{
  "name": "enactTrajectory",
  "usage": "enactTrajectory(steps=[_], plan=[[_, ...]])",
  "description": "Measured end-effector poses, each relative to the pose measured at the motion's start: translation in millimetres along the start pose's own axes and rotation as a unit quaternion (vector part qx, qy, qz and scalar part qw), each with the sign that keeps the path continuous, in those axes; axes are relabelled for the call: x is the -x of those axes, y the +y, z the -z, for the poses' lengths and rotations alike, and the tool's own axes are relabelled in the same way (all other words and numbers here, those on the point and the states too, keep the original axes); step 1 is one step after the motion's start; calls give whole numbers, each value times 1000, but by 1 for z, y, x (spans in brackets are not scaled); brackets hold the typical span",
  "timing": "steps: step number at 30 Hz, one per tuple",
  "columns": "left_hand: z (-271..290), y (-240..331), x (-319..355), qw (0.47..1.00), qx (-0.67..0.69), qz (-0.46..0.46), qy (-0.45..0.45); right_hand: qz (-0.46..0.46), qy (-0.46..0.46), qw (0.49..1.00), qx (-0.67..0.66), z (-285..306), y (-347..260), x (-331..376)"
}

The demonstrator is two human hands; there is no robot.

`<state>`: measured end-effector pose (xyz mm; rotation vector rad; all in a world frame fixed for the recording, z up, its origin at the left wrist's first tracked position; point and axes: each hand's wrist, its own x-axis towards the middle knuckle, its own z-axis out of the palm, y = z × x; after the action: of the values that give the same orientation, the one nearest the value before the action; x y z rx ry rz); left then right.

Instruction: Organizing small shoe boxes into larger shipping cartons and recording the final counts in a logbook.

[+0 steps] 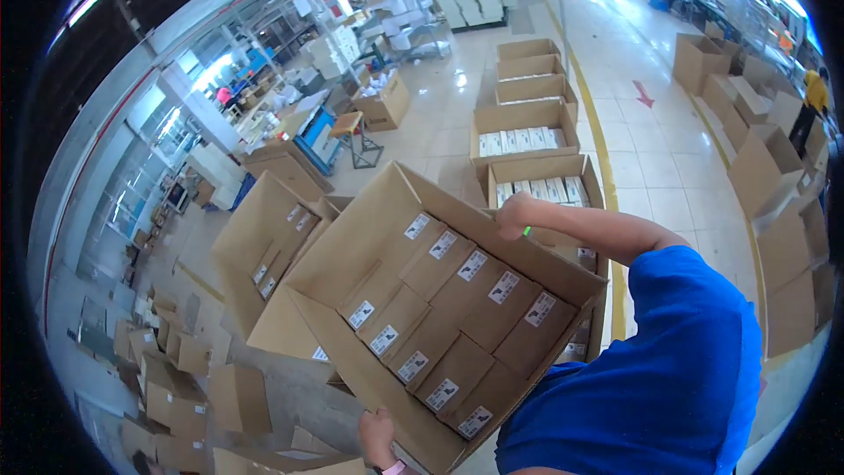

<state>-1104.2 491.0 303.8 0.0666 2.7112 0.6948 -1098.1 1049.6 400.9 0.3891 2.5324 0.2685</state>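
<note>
Head view: one large, open-topped brown cardboard carton, tilted, held between two bare hands at the centre. Contents: flat-topped brown cardboard boxes, packed tightly together, their white labels set out in two rows. Right hand, narrow green band at wrist: closed over the upper-right rim, the wall pinched; some fingers are hidden. Left hand, pink wristband worn: curled around the lower-left rim, the wall gripped. Just beside, at left: a second open brown carton, likewise filled with labelled boxes. Beyond: a row of open brown cartons, slim white boxes stored in some.
</note>
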Motion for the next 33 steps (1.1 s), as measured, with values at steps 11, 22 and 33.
enactTrajectory(steps=[11, 22, 33], plan=[[-129, -8, 82, 967, 103, -200, 115, 76, 96, 984, 129, -70, 104, 84], [-128, 144, 79, 949, 209, -58, 231, 31, 111, 985, 125, 94, 213, 25], [-135, 140, 30, 923, 230, 9, 310, 183, 227, 934, 206, 220, 109, -82]])
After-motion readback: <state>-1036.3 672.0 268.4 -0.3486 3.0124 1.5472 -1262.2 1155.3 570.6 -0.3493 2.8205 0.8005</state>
